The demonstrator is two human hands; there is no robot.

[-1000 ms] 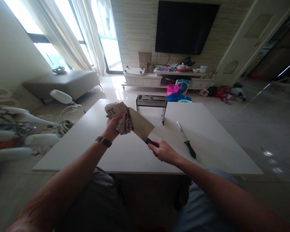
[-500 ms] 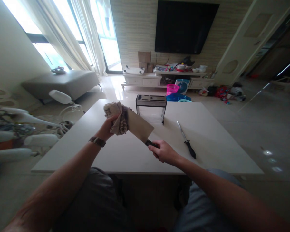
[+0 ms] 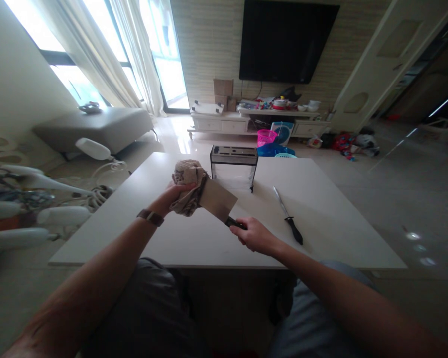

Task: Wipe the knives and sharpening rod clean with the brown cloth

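Note:
My right hand [image 3: 252, 233] grips the black handle of a cleaver [image 3: 219, 200], held above the table with its broad blade slanting up to the left. Folded around the blade's far end is a beige cloth [image 3: 189, 185] with a dark pattern, which hides that part of the steel. My left hand [image 3: 175, 195] is closed on the cloth, thumb on top. To the right, a honing steel [image 3: 293, 230] with a black handle lies on the table. Behind the cleaver stands a knife block [image 3: 234, 155] with a slotted top and clear sides.
The white table [image 3: 224, 256] spans the space before my knees. White chair-like pieces [image 3: 63, 216] crowd its left side. Beyond it are a pink basket [image 3: 266, 136], a low cabinet [image 3: 220, 125] and a wall-mounted television [image 3: 287, 40]. A grey bench [image 3: 97, 130] stands by the window.
My left hand and the cloth have moved right along the blade, toward the handle, covering more of it. The right hand and cleaver have barely moved.

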